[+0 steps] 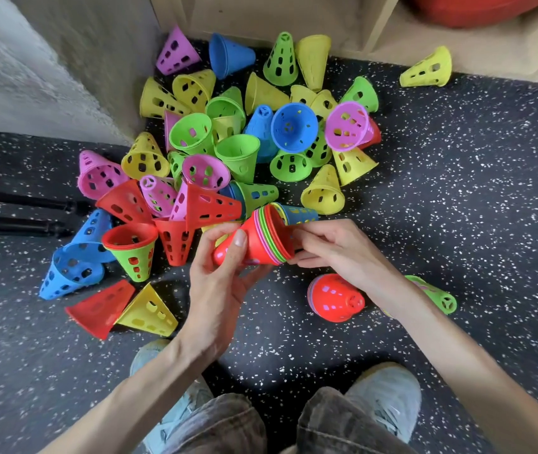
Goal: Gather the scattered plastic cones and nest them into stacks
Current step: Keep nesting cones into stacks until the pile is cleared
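Many perforated plastic cones in red, yellow, green, blue and pink lie in a loose pile point(228, 142) on the speckled floor. My left hand point(218, 276) grips a nested stack point(257, 240) with a red cone outermost, held on its side, rims to the right. My right hand point(333, 247) pinches the stack's rims and touches a blue cone point(300, 214) at the stack's open end. A second short stack with a red cone on top point(334, 298) stands on the floor under my right forearm. A green cone point(438, 294) lies beside it.
A concrete wall point(31, 60) rises at the left and a wooden shelf unit point(392, 27) stands at the back. One yellow cone point(428, 68) lies apart at the back right. My two shoes point(388, 398) and trouser legs fill the bottom edge.
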